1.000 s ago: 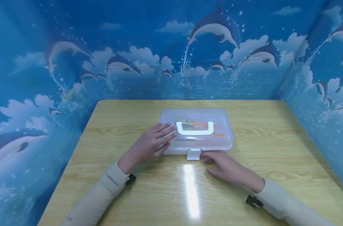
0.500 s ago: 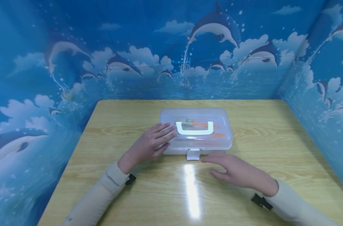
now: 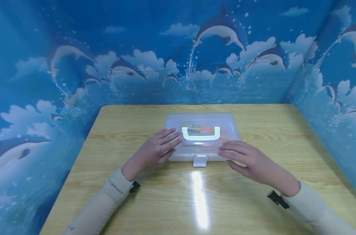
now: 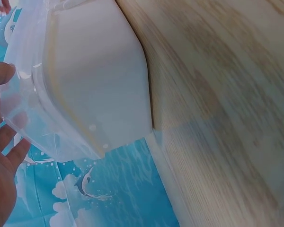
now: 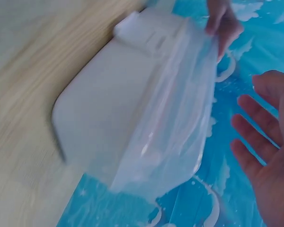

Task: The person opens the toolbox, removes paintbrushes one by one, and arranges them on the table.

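Observation:
A clear plastic storage box [image 3: 178,153] with a white carry handle [image 3: 200,138] stands on the table, its lid down. On its front, the white latch [image 3: 200,161] sticks out toward me. Through the lid show blurred orange and greenish items [image 3: 205,129], slim like brushes. My left hand [image 3: 151,148] rests on the lid's left side with fingers spread; in the left wrist view, its fingertips are right at the clear lid [image 4: 26,94]. My right hand [image 3: 255,163] hovers over the front right corner, fingers loosely extended; the right wrist view shows it apart from the box [image 5: 109,99], holding nothing.
The wood-grain table [image 3: 131,199] runs up to a blue dolphin-print backdrop [image 3: 154,85] at the back and both sides. A strip of light reflects off the tabletop in front of the box.
My right hand has left the front of the box beside the latch, moving back, then up and right over the lid's corner. My left hand has stayed in place.

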Demonstrator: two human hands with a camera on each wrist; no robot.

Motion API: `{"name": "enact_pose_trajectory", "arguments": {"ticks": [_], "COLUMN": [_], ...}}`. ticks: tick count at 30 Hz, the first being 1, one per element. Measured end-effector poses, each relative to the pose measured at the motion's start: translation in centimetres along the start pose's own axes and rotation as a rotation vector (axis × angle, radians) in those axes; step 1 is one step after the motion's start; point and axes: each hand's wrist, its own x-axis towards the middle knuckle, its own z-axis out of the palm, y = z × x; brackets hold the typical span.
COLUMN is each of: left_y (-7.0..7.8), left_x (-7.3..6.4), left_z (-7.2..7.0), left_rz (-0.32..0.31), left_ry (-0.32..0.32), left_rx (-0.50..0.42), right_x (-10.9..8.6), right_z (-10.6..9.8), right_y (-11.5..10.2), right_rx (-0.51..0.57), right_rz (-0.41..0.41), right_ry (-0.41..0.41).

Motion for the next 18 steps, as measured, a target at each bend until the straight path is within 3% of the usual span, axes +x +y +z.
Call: {"name": "enact_pose_trajectory", "arguments": {"ticks": [5, 9, 18], "left_y": [0.0, 0.1, 0.0], "left_x": [0.0, 0.0, -0.1], "left_z": [-0.1, -0.1, -0.2], "left_rz": [0.001, 0.002, 0.013], "left_ry": [-0.026, -0.036, -0.018], "left_rx": [0.035, 0.045, 0.039], "right_x": [-1.1, -2.0, -3.1], "right_z": [-0.1, -0.2, 0.1], "right_y": [1.2, 2.1, 3.2], "right_rx": [-0.094, -0.109, -0.137], "right_rz": [0.070, 0.149, 0.224], "right_ry": [-0.080, -0.146, -0.180]}}
